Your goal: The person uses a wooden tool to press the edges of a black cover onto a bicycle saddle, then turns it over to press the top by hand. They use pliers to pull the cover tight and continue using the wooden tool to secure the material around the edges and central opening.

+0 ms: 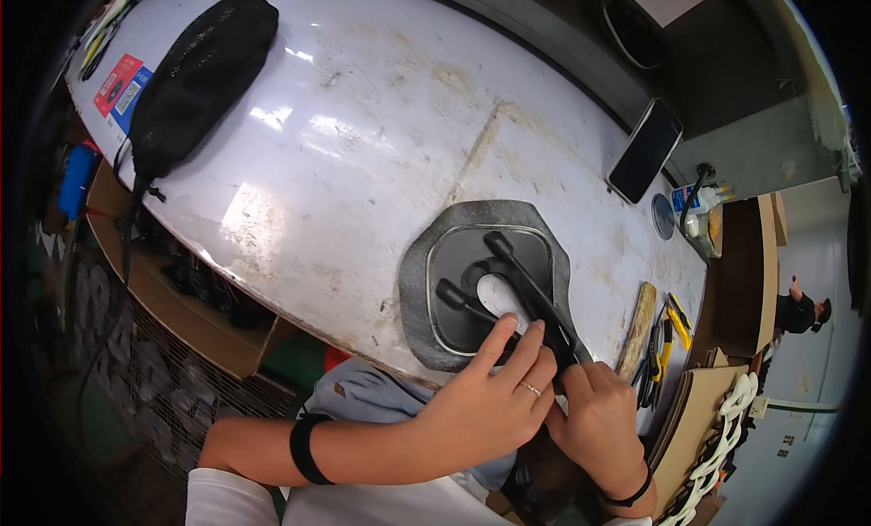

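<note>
A black part with two long rounded-tip arms and a curved ring-like middle [533, 294] stands over a grey rounded-square pad [422, 254] with a raised, shiny rim inside its border. My right hand [601, 412] is closed around the part's near end. My left hand [497, 394], wearing a ring, reaches across from the left. Two of its fingers point up along the part's near side while the others bend towards my right hand; its thumb is hidden. A pale oval shows through the part's middle. What my palms cover cannot be made out.
A black drawstring pouch [204, 86] and a red-and-blue card [122, 90] lie far left. A phone [645, 151] leans at the back right. Near it are a wooden stick [637, 331], yellow-handled tools [676, 322] and cardboard boxes [739, 281]. Another person [800, 310] is far right.
</note>
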The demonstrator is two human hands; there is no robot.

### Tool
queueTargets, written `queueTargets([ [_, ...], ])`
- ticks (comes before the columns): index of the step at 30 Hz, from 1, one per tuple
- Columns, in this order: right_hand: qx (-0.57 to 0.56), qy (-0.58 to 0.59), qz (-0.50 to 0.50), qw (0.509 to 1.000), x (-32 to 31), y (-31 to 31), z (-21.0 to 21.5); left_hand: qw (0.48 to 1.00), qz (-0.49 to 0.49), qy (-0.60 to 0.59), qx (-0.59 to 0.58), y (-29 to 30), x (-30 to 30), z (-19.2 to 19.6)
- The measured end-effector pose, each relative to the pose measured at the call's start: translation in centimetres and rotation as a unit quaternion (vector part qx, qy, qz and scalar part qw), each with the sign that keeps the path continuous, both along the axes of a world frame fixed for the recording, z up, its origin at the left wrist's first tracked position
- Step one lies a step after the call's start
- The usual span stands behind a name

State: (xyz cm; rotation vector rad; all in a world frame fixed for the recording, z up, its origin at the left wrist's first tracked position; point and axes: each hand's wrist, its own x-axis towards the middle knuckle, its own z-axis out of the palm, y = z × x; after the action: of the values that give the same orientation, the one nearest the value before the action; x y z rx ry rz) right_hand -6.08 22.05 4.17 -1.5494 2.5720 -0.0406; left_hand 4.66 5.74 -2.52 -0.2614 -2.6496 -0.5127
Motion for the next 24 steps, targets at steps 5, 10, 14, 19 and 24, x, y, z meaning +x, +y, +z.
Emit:
queueTargets([
  [5, -0.017, 0.055, -0.068, 0.996, 0.7, -0.3, -0.2, 0.997, -0.037, 0.061, 0.006, -1.9, 0.9, 0.0],
  [10, -0.143, -0.001, -0.027, 0.989, 0.9, -1.0, -1.2, 0.977, 0.029, -0.023, 0.212, -7.5, 2.9, 0.1],
  [14, -0.177, -0.012, 0.027, 0.984, 0.8, -2.0, -2.4, 0.992, 0.027, -0.018, 0.126, -7.5, 2.2, -0.9],
  [19, -0.164, -0.007, 0.033, 0.986, 0.6, -2.7, -2.7, 0.996, 0.014, 0.083, 0.0, -8.0, 0.2, -0.6],
  [24, -0.121, 0.058, 0.051, 0.99, 1.1, -2.8, -3.0, 0.997, -0.054, 0.055, 0.032, -7.9, -0.1, -0.4],
])
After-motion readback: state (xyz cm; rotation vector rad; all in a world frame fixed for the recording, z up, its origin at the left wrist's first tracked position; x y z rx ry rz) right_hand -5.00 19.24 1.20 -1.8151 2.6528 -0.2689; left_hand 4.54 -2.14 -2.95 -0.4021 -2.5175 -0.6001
